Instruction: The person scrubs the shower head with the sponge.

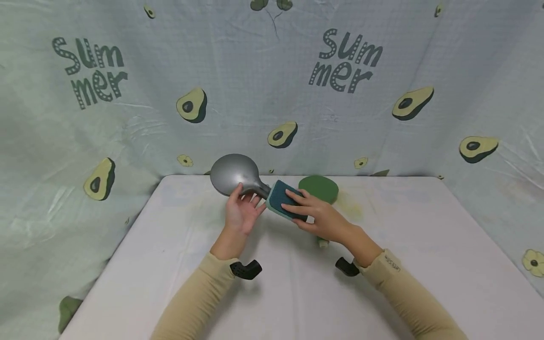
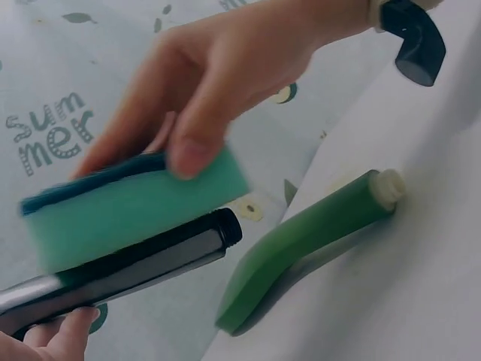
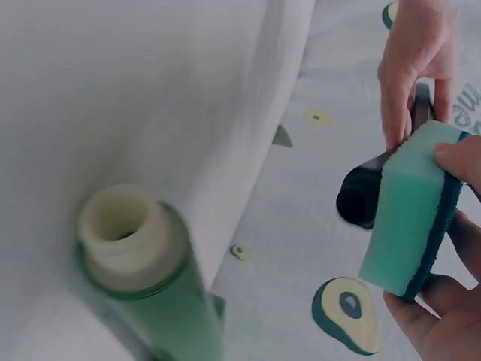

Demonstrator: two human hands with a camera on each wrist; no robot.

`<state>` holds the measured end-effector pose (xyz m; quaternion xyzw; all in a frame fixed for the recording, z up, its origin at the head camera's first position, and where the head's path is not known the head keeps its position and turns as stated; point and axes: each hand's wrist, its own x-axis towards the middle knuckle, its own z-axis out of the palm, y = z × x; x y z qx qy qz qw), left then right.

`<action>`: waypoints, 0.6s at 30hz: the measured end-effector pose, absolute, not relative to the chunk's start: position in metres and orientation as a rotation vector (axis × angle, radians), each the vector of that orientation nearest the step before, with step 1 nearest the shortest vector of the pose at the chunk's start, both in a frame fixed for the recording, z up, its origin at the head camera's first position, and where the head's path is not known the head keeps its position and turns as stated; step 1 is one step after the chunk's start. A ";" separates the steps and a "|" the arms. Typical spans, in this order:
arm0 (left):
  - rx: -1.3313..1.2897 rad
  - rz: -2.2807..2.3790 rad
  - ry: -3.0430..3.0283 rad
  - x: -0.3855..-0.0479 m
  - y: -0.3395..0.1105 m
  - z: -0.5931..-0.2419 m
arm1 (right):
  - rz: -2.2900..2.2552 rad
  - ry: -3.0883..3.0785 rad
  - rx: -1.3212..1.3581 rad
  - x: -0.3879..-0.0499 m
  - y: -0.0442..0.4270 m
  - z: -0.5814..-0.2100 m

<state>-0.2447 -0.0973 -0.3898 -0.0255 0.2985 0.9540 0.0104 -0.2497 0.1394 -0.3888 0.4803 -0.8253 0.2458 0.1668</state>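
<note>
My left hand (image 1: 241, 218) holds a silver-grey hand shower head (image 1: 233, 174) by its neck, thumb in front and fingers behind. Its round head tilts up to the left, and the black-ended handle (image 2: 180, 248) slants down to the right. In my right hand (image 1: 329, 221) is a two-layer sponge (image 1: 285, 199), pinched between thumb and fingers. The dark teal scouring side faces my right palm, while the pale green foam (image 3: 406, 218) lies along the shower head's handle. From the head view, the sponge hides the handle's end.
A green shower head (image 1: 318, 189) with a white hollow end (image 3: 124, 226) lies on the white-covered table (image 1: 284, 293), behind and below my right hand. Behind the table hangs a pale curtain (image 1: 242, 71) printed with avocados. Both wrists carry small black devices (image 1: 246, 269).
</note>
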 end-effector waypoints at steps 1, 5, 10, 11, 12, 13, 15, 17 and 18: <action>-0.089 2.990 0.911 -0.245 -0.100 -0.389 | 0.704 -2.371 1.372 -0.249 0.141 -0.389; -0.115 3.014 0.870 -0.246 -0.110 -0.387 | 0.706 -2.382 1.391 -0.249 0.145 -0.393; -0.171 2.998 0.911 -0.246 -0.114 -0.387 | 0.740 -2.314 1.414 -0.250 0.146 -0.397; -0.176 2.990 0.941 -0.247 -0.114 -0.387 | 0.745 -2.307 1.410 -0.249 0.146 -0.397; -0.176 2.981 0.983 -0.247 -0.114 -0.388 | 0.750 -2.308 1.400 -0.249 0.146 -0.397; -0.182 2.973 1.029 -0.248 -0.114 -0.389 | 0.758 -2.300 1.393 -0.248 0.147 -0.397; -0.206 2.959 1.113 -0.248 -0.114 -0.390 | 0.776 -2.288 1.378 -0.247 0.148 -0.398; -0.224 2.944 1.189 -0.248 -0.115 -0.392 | 0.790 -2.275 1.367 -0.247 0.148 -0.398; -0.235 2.938 1.217 -0.248 -0.116 -0.393 | 0.796 -2.265 1.367 -0.247 0.148 -0.397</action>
